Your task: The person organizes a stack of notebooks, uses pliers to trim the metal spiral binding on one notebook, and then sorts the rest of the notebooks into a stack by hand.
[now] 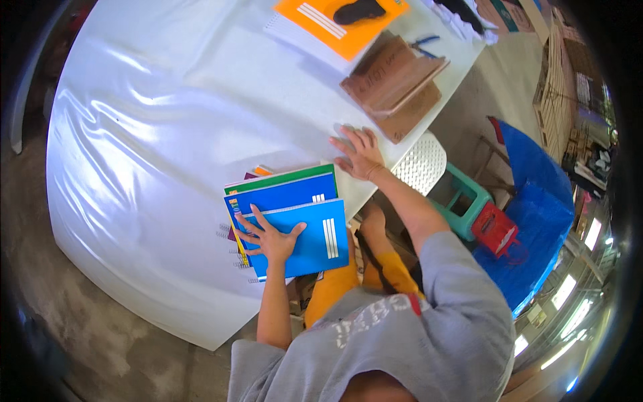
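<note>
A stack of spiral notebooks lies fanned out at the table's near edge. On top is a light blue notebook (309, 234), above a darker blue notebook (288, 193) and a green notebook (321, 171); edges of yellow, purple and orange ones peek out below. My left hand (273, 240) rests with fingers spread on the light blue cover. Just beyond the stack's right corner, my right hand (362, 154) lies open and flat on the white table cover, holding nothing.
A folded cardboard piece (388, 80) stands on the white-covered table (181, 134), with blue-handled pliers (424, 47) beside it. Farther back, an orange notebook (321, 27) carries a dark object (359, 11). Right of the table are a white woven seat (423, 161), a teal stool (462, 201) and a blue tarp (536, 208).
</note>
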Demonstrator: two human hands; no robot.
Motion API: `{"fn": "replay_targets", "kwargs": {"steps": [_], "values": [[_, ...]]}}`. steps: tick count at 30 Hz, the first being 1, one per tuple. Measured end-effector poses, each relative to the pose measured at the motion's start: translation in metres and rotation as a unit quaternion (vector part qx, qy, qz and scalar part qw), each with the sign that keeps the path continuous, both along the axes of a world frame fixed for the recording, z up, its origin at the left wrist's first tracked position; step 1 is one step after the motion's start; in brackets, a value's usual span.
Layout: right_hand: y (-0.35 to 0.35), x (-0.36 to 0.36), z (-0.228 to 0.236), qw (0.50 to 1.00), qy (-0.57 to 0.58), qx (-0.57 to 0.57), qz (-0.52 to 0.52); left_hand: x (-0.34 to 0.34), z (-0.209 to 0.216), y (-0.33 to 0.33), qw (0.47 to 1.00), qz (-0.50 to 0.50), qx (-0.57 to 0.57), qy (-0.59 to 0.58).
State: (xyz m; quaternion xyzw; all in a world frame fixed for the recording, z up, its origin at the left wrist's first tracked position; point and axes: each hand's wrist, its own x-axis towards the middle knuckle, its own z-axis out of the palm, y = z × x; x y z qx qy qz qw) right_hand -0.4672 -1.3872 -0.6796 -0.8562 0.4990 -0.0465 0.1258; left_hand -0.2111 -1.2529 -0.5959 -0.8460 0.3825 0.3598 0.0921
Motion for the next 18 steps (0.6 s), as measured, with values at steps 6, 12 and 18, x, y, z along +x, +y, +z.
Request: {"fn": "replay_targets", "kwargs": {"steps": [6, 12, 18], "values": [[0.003, -0.007, -0.005, 0.999, -0.043, -0.01, -0.006, -0.004, -0.005, -0.001, 0.999, -0.021, -0.024, -0.021], [0.01, -0.009, -0.008, 0.993, -0.103, -0.059, -0.011, -0.006, -0.011, 0.012, 0.997, -0.029, -0.047, -0.059], [0.011, -0.02, -0.016, 0.974, -0.201, -0.106, 0.004, -0.002, -0.021, 0.02, 0.989, -0.052, -0.115, -0.077]]}}
